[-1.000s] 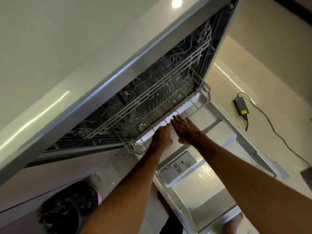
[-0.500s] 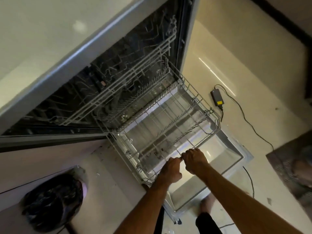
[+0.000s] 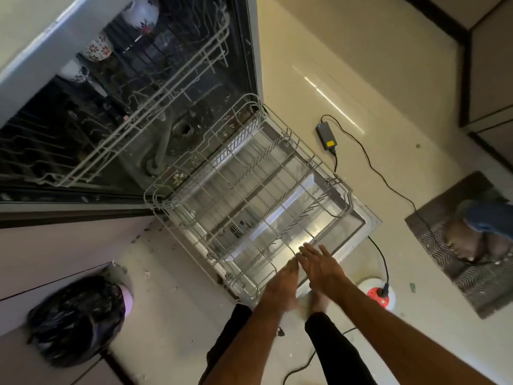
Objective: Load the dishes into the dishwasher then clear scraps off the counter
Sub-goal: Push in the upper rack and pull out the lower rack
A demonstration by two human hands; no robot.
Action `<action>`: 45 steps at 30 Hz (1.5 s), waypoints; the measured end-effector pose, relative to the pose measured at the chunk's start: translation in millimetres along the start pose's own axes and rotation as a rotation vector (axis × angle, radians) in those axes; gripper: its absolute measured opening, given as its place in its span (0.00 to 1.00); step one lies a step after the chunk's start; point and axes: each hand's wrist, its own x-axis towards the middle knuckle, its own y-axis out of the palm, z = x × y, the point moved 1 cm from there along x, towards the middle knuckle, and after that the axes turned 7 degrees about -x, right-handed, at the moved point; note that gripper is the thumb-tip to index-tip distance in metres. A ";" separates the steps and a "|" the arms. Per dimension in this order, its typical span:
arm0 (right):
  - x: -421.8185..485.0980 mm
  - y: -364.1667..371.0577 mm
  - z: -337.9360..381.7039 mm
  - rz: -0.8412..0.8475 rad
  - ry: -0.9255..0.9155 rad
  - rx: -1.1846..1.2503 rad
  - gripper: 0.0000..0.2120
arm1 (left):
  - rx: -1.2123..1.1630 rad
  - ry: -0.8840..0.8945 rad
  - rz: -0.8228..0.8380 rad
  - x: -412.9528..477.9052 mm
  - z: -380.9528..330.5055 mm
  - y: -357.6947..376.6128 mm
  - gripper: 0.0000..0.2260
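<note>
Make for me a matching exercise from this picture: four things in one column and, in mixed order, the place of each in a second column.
Things:
1. lower rack
2. patterned cups
3. power adapter
4. bin with black bag

Places:
A. on the floor, right of the rack
B. inside the dishwasher, upper level
C. pulled out over the open door
D. lower left of the picture

Pairs: 1-C, 2-B, 3-A, 4-D
</note>
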 end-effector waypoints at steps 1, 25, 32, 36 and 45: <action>-1.0 -2.5 0.6 -0.011 0.001 0.010 0.33 | 0.022 -0.005 0.013 -1.1 1.5 -2.1 0.43; -263.3 -501.0 176.5 -0.543 -0.083 0.459 0.11 | -0.122 0.252 -0.923 -436.8 38.1 -291.8 0.14; -291.1 -572.6 262.6 -0.639 -0.192 0.410 0.12 | -0.229 0.188 -1.220 -534.3 103.5 -327.1 0.13; -300.3 -598.0 305.3 -0.674 -0.255 0.383 0.13 | -0.250 0.157 -1.357 -574.5 140.9 -330.7 0.15; -327.4 -641.2 406.5 -0.854 -0.375 0.344 0.11 | -0.157 0.219 -1.599 -684.1 221.9 -318.8 0.14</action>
